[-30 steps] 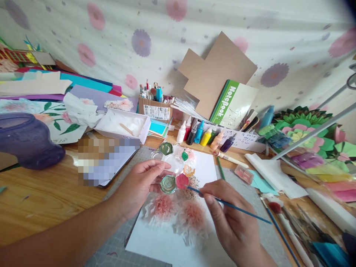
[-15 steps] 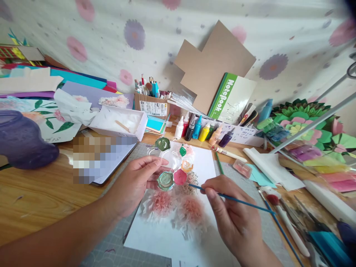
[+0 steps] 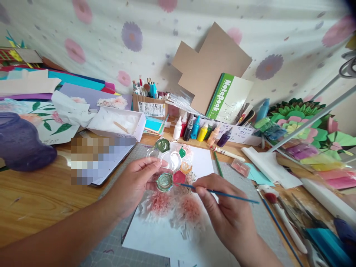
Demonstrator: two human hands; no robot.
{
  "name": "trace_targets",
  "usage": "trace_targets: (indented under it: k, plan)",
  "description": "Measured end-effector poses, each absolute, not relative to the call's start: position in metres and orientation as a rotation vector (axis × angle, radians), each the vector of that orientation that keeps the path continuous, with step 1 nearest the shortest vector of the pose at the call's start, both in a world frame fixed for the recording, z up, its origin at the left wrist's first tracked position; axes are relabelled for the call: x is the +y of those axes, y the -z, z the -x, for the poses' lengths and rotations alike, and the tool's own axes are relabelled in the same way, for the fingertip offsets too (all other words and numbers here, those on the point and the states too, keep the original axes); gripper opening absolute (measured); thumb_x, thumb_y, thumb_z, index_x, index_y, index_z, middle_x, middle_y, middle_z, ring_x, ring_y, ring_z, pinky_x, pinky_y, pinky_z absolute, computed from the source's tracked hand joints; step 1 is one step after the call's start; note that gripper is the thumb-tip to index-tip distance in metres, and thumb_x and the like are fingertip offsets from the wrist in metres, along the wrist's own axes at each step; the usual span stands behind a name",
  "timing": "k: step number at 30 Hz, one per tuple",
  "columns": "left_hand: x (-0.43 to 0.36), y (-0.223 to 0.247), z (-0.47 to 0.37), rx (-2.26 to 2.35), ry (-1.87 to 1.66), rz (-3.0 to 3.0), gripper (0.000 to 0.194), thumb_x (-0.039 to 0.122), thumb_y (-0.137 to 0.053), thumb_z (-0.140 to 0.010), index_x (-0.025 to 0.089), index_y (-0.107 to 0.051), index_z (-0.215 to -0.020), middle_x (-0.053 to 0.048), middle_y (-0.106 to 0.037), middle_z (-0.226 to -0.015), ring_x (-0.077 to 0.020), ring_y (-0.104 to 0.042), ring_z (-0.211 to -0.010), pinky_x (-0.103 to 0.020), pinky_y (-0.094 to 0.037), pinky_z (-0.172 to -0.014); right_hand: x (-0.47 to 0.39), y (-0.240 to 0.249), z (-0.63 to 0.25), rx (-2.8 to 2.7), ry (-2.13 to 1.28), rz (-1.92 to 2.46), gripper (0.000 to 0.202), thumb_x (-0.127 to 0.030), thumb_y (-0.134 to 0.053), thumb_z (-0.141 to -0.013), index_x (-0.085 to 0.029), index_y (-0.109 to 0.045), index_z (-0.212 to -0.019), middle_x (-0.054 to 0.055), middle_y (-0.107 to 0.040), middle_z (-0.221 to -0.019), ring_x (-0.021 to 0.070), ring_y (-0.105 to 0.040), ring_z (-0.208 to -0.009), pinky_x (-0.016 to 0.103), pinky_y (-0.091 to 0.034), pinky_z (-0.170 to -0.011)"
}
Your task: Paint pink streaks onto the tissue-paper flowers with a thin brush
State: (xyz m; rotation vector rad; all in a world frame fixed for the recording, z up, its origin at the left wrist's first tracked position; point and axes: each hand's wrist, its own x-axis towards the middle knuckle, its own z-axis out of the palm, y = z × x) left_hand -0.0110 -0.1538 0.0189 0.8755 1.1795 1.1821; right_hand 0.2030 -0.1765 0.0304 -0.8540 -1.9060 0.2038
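A clear paint palette (image 3: 170,161) with round wells is pinched at its left side by my left hand (image 3: 139,176). Its wells hold dark green, bright green, orange, pink and grey-green paint. My right hand (image 3: 222,207) grips a thin blue paintbrush (image 3: 230,195), whose tip is at the pink well on the palette's lower edge. Below the palette lies a white sheet (image 3: 150,237) bearing two fluffy pink paper flowers, a left one (image 3: 160,202) and a right one (image 3: 190,207). A speckled patch on the sheet is partly hidden behind the palette and brush.
Several paint bottles (image 3: 204,131) stand behind the sheet, near a notebook (image 3: 232,96) and a cardboard box of pencils and brushes (image 3: 151,106). A purple jar (image 3: 25,142) is at far left. Brushes and scissors lie right of the grey cutting mat (image 3: 111,237).
My right hand and the paintbrush have moved left, bringing the brush tip from beside the palette to the pink well. My left hand keeps hold of the palette in nearly the same place.
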Motion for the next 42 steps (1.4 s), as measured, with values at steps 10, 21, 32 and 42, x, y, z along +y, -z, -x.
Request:
trace_targets:
  k: [10,21,32,42]
  plan:
    - [-0.1529,-0.0175,0.0105,1.192,-1.173,-0.886,0.033,0.049,-0.081,-0.074,0.019,-0.078,-0.087,-0.009,-0.079,-0.084,-0.0233,-0.072,-0.073,-0.029,-0.051,-0.055,-0.1772,-0.0296,-0.1995,-1.913,-0.156,0.822,0.016,-0.005,-0.057,-0.091,-0.019,-0.064,-0.089,0.002,-0.071,-0.073,0.0137,-0.064,-0.064,0.026,-0.054,-0.059]
    - [-0.1542,-0.018,0.0093,1.17,-1.144,-0.896,0.038,0.054,-0.081,-0.071,0.018,-0.077,-0.085,-0.01,-0.079,-0.085,-0.0244,-0.071,-0.074,-0.031,-0.052,-0.056,-0.1756,-0.0317,-0.1988,-1.906,-0.143,0.841,0.015,-0.006,-0.058,-0.092,-0.02,-0.064,-0.091,0.002,-0.072,-0.076,0.0129,-0.066,-0.066,0.025,-0.054,-0.061]
    - [-0.1541,-0.0169,0.0101,1.149,-1.148,-0.895,0.038,0.053,-0.082,-0.073,0.018,-0.077,-0.087,-0.008,-0.079,-0.083,-0.0231,-0.07,-0.073,-0.03,-0.053,-0.057,-0.1773,-0.0288,-0.1986,-1.941,-0.145,0.85,0.014,-0.008,-0.058,-0.094,-0.02,-0.062,-0.092,0.002,-0.07,-0.075,0.0132,-0.064,-0.066,0.026,-0.053,-0.061]
    - [-0.1534,-0.0178,0.0105,1.164,-1.176,-0.914,0.04,0.054,-0.083,-0.07,0.017,-0.077,-0.084,-0.007,-0.075,-0.077,-0.0237,-0.07,-0.073,-0.029,-0.053,-0.055,-0.1758,-0.0248,-0.1996,-1.938,-0.127,0.891,0.014,-0.008,-0.058,-0.094,-0.02,-0.063,-0.092,0.0,-0.07,-0.076,0.012,-0.063,-0.068,0.024,-0.052,-0.062]
